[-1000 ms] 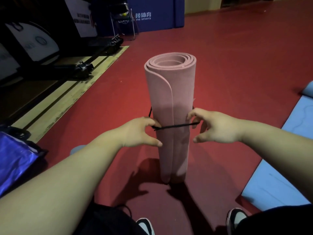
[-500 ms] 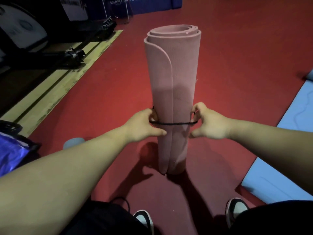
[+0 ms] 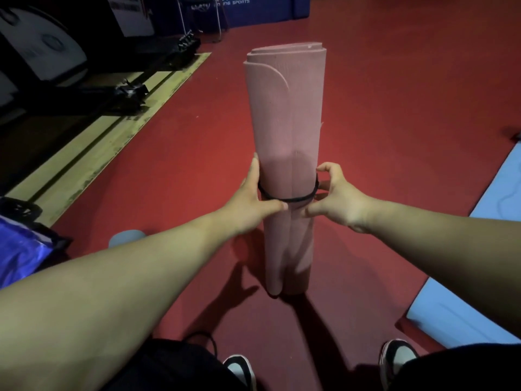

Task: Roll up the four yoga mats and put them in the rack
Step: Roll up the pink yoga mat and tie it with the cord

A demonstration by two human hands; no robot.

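The pink mat (image 3: 287,122) stands rolled and upright on the floor (image 3: 394,108), with a band (image 3: 293,199) round its lower half. The left hand (image 3: 251,201) presses its side with straight fingers, and the right hand (image 3: 335,198) pinches the band. A blue mat (image 3: 465,292) lies unrolled at the floor's right edge. No rack is in view, so racking remains.

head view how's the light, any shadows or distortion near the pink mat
Head view: dim, red floor brightest behind the rolled pink foam yoga mat; head view: hard arm shadows by its base; head view: wide-angle stretch swells the near forearms, black elastic band sharp.
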